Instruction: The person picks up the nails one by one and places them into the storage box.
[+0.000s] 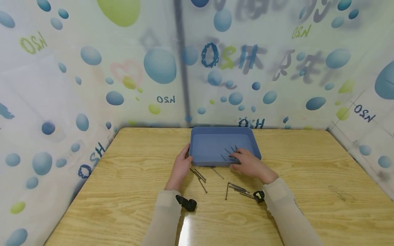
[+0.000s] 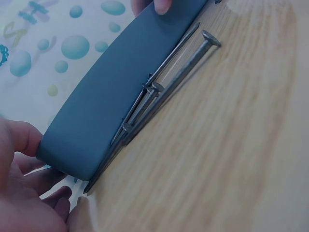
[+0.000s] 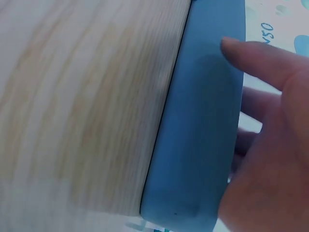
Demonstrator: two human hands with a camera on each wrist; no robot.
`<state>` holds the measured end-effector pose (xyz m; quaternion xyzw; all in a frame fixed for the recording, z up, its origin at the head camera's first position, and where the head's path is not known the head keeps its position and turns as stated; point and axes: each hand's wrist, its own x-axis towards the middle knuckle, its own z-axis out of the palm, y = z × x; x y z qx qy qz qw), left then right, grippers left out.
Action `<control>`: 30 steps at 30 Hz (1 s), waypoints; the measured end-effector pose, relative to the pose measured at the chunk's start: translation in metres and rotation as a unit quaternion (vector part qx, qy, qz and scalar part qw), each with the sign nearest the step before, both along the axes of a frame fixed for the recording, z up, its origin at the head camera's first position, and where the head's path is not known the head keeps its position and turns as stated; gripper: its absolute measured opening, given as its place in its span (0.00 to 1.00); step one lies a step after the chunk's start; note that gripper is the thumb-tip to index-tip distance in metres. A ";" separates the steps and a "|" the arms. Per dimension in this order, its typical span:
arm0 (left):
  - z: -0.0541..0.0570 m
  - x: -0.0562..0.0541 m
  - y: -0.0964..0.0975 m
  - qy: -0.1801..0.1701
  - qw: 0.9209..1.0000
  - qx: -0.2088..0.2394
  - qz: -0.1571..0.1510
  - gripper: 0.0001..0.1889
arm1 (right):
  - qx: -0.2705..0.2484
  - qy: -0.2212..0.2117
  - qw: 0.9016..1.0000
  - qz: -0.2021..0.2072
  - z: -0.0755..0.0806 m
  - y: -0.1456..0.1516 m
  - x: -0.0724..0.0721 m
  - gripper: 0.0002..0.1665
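A shallow blue tray [image 1: 221, 130] lies at the far edge of the table. My left hand [image 1: 181, 166] grips its front left corner, with the thumb at the front and fingers along the side. My right hand [image 1: 250, 164] reaches over the front wall, its fingers inside the tray and its thumb outside, as the right wrist view shows. Several nails [image 1: 223, 157] lie in the tray by those fingertips, which are partly hidden. More long nails [image 2: 178, 77] rest on the table against the tray's front wall, near the left hand.
Another group of nails [image 1: 240, 189] lies on the wooden table [image 1: 129, 205], near the right wrist. A single nail [image 1: 218, 173] sits just before the tray. A patterned curtain [image 1: 160, 65] hangs right behind the tray, with more cloth on both sides.
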<state>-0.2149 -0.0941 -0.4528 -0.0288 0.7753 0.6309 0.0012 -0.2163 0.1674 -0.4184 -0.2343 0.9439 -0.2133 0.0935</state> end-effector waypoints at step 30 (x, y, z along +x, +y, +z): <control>0.000 0.000 0.001 0.006 1.000 0.003 -0.007 0.32 | -0.109 0.128 0.984 0.066 0.019 -0.019 0.006 0.15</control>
